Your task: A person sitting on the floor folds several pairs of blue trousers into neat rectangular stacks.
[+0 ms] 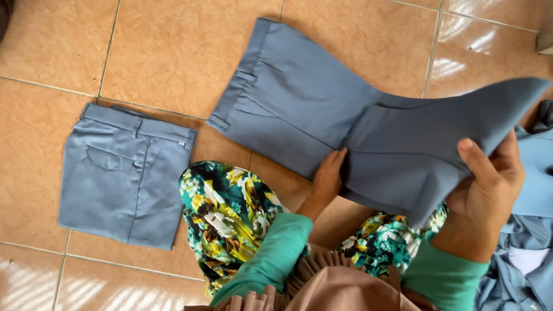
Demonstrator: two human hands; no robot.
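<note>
A: The right hand point(487, 193), at the near right, grasps the leg end of a pair of blue-grey trousers point(322, 109); its thumb lies on top of the cloth and the remaining fingers are hidden beneath it. That end of the trousers is lifted clear of the floor point(173, 52). A green sleeve point(443, 276) covers the wrist.

B: And the left hand point(329, 175)?

A: Near centre, its fingers pressed flat against the trousers at the fold, where the lifted leg part meets the part lying on the floor. It presses the cloth and does not close around it. The forearm wears a matching green sleeve, and below it show a flower-patterned cloth point(227, 216) of green, yellow and white and a pleated brown cloth point(328, 285).

B: Where do the trousers lie?

A: Diagonally, from the right hand toward the far centre. The waistband end rests flat on the tan-tiled floor, belt loop visible, farthest from the person.

B: Other items?

A: A folded blue-grey garment point(121, 178) with a pocket and waistband lies flat at the left, apart from the trousers. A heap of light-blue clothing point(533, 230) sits at the right edge, just beside the right hand.
</note>
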